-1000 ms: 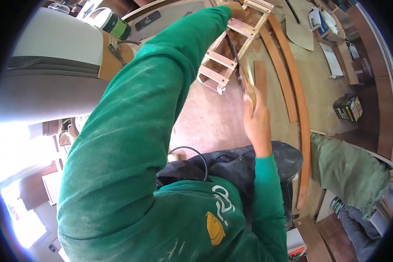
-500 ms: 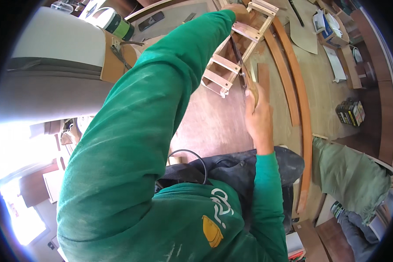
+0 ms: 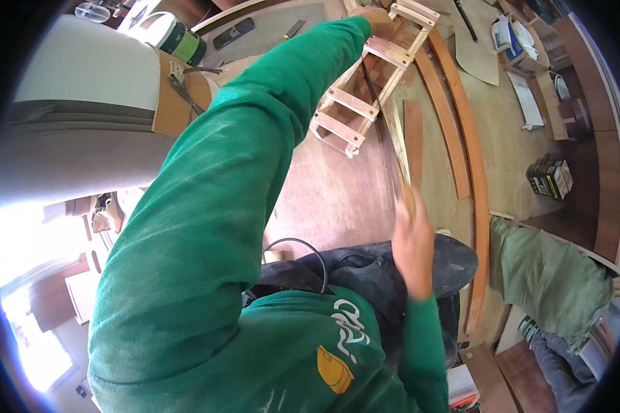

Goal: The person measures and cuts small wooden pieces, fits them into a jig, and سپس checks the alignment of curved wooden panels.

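My right hand [image 3: 415, 251] is closed around the wooden handle of a handsaw [image 3: 384, 127], slightly blurred by motion. Its narrow dark blade, seen nearly edge-on, runs away from me along the right part of a pale wooden frame with crosspieces [image 3: 355, 102]. Out at full reach, my left hand [image 3: 377, 20] is on the far part of that frame, fingers curled and partly hidden. Just right of the blade lies a light wood strip [image 3: 397, 138]. Where the teeth meet the wood cannot be made out.
Two long reddish-brown boards [image 3: 479, 186] lie to the right, with a short brown piece [image 3: 412, 141] beside them. At far left are a paint bucket [image 3: 179, 40], a phone [image 3: 234, 33] and a utility knife [image 3: 295, 29]. A green cloth [image 3: 548, 275] hangs at right.
My right hand has drawn the handsaw back toward my body. My left hand stays at the frame, which has hardly shifted.
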The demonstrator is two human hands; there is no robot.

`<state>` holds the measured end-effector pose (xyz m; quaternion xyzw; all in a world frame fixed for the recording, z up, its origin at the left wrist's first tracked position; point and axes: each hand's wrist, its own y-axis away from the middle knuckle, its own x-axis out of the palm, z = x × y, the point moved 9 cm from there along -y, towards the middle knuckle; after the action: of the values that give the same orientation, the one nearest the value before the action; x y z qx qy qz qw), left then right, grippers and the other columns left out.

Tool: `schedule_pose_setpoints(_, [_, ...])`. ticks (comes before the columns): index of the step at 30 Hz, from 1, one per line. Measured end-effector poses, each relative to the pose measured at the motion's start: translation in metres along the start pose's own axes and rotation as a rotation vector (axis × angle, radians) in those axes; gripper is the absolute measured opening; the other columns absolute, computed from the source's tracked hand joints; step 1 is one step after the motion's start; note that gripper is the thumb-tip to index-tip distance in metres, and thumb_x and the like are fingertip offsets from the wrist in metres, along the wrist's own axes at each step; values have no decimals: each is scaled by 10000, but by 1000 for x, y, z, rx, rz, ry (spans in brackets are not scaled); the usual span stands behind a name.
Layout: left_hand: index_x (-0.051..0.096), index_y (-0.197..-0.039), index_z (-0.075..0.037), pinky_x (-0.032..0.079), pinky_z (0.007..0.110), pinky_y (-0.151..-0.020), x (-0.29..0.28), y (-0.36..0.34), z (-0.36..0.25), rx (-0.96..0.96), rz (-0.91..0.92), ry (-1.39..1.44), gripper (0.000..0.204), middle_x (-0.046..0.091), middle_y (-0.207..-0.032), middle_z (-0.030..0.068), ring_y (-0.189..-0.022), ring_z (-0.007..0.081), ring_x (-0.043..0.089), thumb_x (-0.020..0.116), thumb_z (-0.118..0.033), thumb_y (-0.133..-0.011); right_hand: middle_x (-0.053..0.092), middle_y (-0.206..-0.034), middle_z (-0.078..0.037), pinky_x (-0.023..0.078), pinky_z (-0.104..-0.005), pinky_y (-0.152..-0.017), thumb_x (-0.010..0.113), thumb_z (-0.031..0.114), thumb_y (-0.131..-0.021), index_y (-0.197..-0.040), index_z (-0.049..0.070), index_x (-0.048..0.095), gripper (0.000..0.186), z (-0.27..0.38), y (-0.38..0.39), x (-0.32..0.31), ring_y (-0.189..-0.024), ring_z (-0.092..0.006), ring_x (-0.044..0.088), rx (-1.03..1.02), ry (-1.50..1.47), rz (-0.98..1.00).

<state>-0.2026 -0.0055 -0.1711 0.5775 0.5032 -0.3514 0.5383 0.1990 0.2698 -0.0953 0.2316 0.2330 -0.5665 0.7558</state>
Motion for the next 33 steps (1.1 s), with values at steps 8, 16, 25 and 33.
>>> schedule_pose_setpoints(8, [722,-1305,-65,506,424,-1077,-3,-6,29,-113,-47,46,589,684,-1381,146,-1290,322,648,581,-519,-957,657,-1250,-330,528,-526,-945,548,241,-1050,-1454,-12,518,478,14,-9,6,-1140,-516,635,-56,-12,12])
schedule_pose_setpoints(16, [703,-1250,-125,551,547,-839,-3,4,3,240,-213,-120,495,736,-1120,209,-1000,398,719,468,-485,-1004,644,-1322,-293,551,-490,-944,541,206,-1041,-1442,0,532,451,1,77,-39,-1192,-471,653,186,-27,120])
schedule_pose_setpoints(25, [718,-1287,-90,522,479,-965,0,-10,15,146,-108,-73,524,708,-1247,180,-1145,356,675,576,-449,-933,649,-1278,-319,540,-524,-918,542,265,-1064,-1429,-3,541,453,11,-47,25,-1117,-504,649,-33,-59,9])
schedule_pose_setpoints(33, [686,-1241,-103,569,598,-659,21,-28,10,499,-361,-385,476,749,-926,263,-754,428,749,404,-425,-1034,645,-1299,-315,566,-499,-878,577,220,-1031,-1443,14,538,463,7,93,-40,-1108,-482,677,70,-53,91])
